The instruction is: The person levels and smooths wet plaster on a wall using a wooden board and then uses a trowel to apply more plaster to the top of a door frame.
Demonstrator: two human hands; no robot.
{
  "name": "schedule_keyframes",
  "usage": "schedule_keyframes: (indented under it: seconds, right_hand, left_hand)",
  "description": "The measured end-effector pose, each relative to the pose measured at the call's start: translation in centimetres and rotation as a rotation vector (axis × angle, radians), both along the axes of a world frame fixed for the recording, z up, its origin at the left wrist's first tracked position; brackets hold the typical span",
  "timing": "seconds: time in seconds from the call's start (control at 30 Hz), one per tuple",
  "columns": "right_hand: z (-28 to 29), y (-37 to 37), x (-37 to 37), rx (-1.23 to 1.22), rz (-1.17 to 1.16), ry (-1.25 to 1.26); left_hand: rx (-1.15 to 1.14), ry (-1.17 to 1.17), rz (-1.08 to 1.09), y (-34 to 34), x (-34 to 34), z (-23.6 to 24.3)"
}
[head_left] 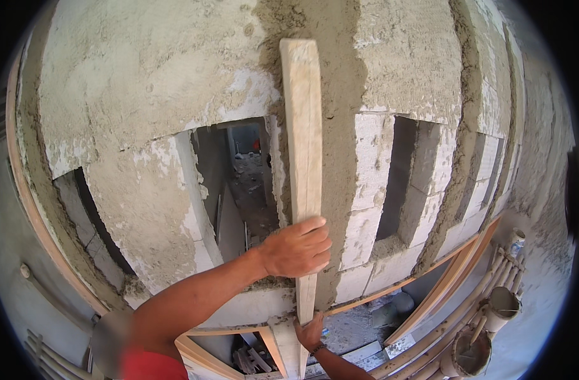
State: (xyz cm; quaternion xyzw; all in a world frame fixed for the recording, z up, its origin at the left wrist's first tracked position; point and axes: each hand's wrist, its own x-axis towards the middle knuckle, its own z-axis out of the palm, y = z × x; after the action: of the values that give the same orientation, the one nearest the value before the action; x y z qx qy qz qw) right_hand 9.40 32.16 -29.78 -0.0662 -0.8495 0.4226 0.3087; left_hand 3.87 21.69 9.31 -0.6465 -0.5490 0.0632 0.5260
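"Where do we see the fingers?"

"We see the left hand (297, 248) with its fingers curled round a long wooden board (303, 126), knuckles towards us. The board stands nearly upright, rising well above those fingers and running on below them."

"And the right hand (310, 333)?"

"Directly beneath the left fingers, on the board's lower part — we can't tell how firmly its own fingers close. A dark wristband (318, 349) sits just below them."

"What lies behind the board?"

"A wet mortar strip (340, 158) up the wall, showing above and to the right of the left fingers. White blocks (370, 183) come right after that strip, and a window opening sits up and to the left of the fingers."

"Anything lower?"

"Well to the right of both sets of fingers, and lower than the left ones, we have round poles (473, 301) and a bucket (495, 323) beside them."
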Motion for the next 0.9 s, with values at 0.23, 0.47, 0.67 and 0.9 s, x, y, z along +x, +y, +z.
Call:
schedule_keyframes:
  seconds: [0.23,0.47,0.67,0.9]
  right_hand:
    - [1.6,0.6,-0.2,-0.014,-0.056,0.158]
    - [11.4,6.8,-1.7,-0.105,-0.183,0.304]
    - [12.9,7.0,-2.2,-0.205,-0.082,0.441]
    - [8.6,4.5,-1.7,-0.259,-0.051,0.266]
  left_hand:
    - [0.079,0.042,-0.065,1.8,-0.4,1.7]
    - [0.122,0.095,-0.123,9.5,-1.9,11.7]
    - [0.162,0.113,-0.168,10.3,-2.9,12.2]
    - [0.143,0.189,-0.149,7.7,-3.6,8.9]
